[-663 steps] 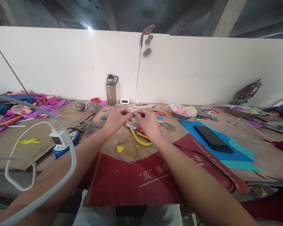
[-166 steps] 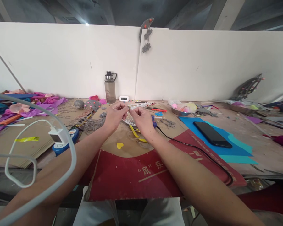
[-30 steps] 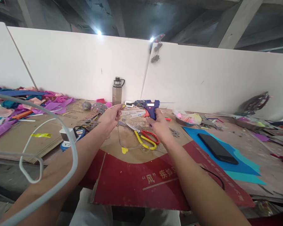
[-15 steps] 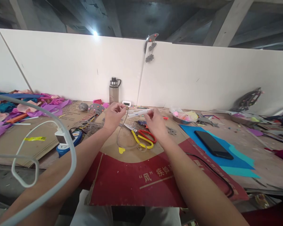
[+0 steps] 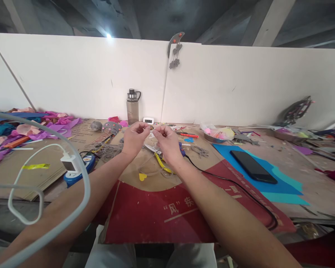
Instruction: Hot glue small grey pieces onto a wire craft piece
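My left hand (image 5: 134,139) and my right hand (image 5: 167,143) are raised together over the brown and red cardboard sheet (image 5: 167,212). Both pinch a small piece at their fingertips, too small to name. A thin loop of wire or cord (image 5: 149,169) hangs from it down to the cardboard. Beside the loop lies a yellow heart cutout (image 5: 142,176). Yellow-handled scissors (image 5: 163,165) lie under my right hand. The blue glue gun (image 5: 182,149) rests just right of my right wrist, its black cable (image 5: 234,184) trailing right.
A grey water bottle (image 5: 131,107) and a small white clock (image 5: 148,120) stand by the white partition. A black phone (image 5: 252,166) lies on blue sheets. Purple and pink paper scraps (image 5: 33,126) pile up at left. A white charger and cable (image 5: 68,162) hang in front left.
One second ago my right hand held the glue gun up; it has since put it down on the cardboard and come back to meet my left hand at the small piece.
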`<state>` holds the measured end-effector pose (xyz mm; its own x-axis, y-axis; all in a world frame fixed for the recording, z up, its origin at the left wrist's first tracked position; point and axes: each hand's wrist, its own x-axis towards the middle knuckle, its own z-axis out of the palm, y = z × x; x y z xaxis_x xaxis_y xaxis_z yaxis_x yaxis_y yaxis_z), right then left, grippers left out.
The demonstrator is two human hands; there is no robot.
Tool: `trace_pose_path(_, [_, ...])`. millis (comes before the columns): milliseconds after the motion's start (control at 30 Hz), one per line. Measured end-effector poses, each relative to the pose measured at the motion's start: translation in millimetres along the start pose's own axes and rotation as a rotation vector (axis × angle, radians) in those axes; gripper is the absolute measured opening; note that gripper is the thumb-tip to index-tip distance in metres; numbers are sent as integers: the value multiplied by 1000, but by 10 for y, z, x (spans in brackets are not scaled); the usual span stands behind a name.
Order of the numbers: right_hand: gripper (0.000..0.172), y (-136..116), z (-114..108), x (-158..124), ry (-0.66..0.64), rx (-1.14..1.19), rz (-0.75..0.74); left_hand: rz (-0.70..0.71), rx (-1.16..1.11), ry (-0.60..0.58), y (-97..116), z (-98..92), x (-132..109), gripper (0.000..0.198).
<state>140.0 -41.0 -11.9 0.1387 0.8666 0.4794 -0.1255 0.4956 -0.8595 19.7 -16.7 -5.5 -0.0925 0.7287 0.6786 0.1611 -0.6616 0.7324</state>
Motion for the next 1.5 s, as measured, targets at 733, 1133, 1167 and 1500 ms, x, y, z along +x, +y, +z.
trace_pose_path(733, [20,-57,3,-4,110,66,145,-329,-491,-129,64,115,-50,11])
trace_pose_path(1133, [12,-86,-150,27,98,-70,120,-450,-537,-372,101,37,-19,18])
trace_pose_path(1167, [13,-81,-155,26,93,-100,106,-448,-521,-376,100,34,-17,18])
trace_pose_path(1500, [11,-179,-168,-42,9,-311,20,-363,-329,-330,92,39,4,15])
